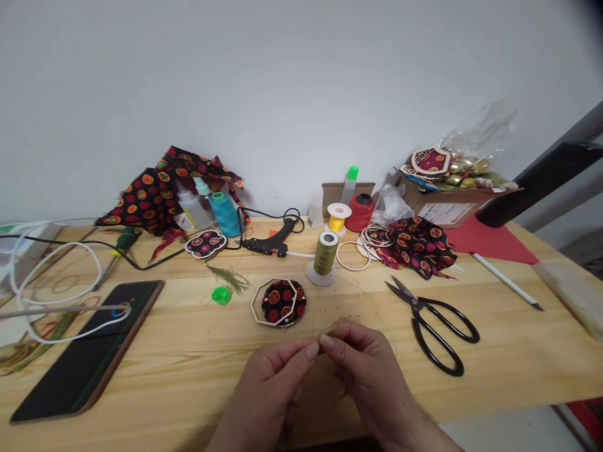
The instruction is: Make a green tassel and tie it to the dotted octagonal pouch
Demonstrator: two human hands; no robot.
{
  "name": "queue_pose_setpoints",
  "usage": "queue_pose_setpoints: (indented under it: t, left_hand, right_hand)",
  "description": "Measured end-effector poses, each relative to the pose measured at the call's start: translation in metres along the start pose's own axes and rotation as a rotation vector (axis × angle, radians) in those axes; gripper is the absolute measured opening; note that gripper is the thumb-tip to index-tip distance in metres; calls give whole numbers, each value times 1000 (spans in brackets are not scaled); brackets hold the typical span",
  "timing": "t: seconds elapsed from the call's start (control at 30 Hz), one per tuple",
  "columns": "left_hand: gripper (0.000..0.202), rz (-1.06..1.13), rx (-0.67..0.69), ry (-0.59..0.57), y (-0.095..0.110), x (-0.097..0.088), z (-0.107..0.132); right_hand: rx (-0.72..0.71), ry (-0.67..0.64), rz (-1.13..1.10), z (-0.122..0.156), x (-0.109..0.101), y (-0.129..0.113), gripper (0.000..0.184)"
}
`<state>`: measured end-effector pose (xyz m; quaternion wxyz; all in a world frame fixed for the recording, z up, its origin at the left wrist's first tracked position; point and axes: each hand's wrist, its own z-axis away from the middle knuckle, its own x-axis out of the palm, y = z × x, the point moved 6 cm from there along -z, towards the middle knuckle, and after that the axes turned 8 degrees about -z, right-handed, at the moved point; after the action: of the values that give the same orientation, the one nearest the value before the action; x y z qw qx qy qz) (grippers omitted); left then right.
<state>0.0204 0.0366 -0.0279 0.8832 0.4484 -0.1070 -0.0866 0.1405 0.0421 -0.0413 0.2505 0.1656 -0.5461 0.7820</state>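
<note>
My left hand (277, 389) and my right hand (367, 376) meet at the front of the table, thumbs and fingertips pinched together. Whatever is between them is too small to make out; faint thin strands show around the right hand. Just beyond the hands lies a round patterned fabric piece (277, 307) with a pale octagonal frame (258, 314) over part of it. A spool of olive thread (325, 254) stands upright behind the fingertips. To the right, black-handled scissors (426, 323) rest with their blades slightly apart.
A phone (85, 351) and a white cable (28, 276) lie left. Behind are a glue gun (271, 243), teal thread cone (226, 215), red thread cone (362, 213) and a green cap (221, 295). Patterned cloth (421, 248), a filled cardboard box (440, 207) and a white pencil (506, 279) are right.
</note>
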Motion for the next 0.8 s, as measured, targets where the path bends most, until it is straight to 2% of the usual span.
queue_pose_setpoints:
  t: [0.1, 0.23, 0.37, 0.47, 0.57, 0.63, 0.73, 0.8]
  left_hand:
    - [42, 110, -2, 25, -1, -1, 3]
    - [42, 214, -36, -10, -4, 1, 4]
    - [33, 110, -5, 27, -6, -4, 1]
    - [31, 23, -9, 0, -7, -1, -1]
    - [27, 36, 20, -10, -2, 3, -1]
    - [24, 70, 51, 16, 3, 2, 0]
    - [24, 70, 39, 14, 5, 1, 0]
    - [26, 55, 17, 4, 4, 0, 0]
  right_hand:
    - [-40, -4, 36, 0, 0, -3, 21]
    - [-64, 25, 37, 1, -2, -6, 24]
    - [-57, 13, 45, 2, 0, -9, 19]
    - [-53, 12, 21, 2, 0, -7, 18]
    - [-62, 16, 60, 2, -1, -5, 22]
    - [-38, -3, 157, 2, -4, -7, 23]
    - [43, -57, 435, 2, -13, -16, 32]
    - [-34, -7, 652, 3, -23, -36, 38]
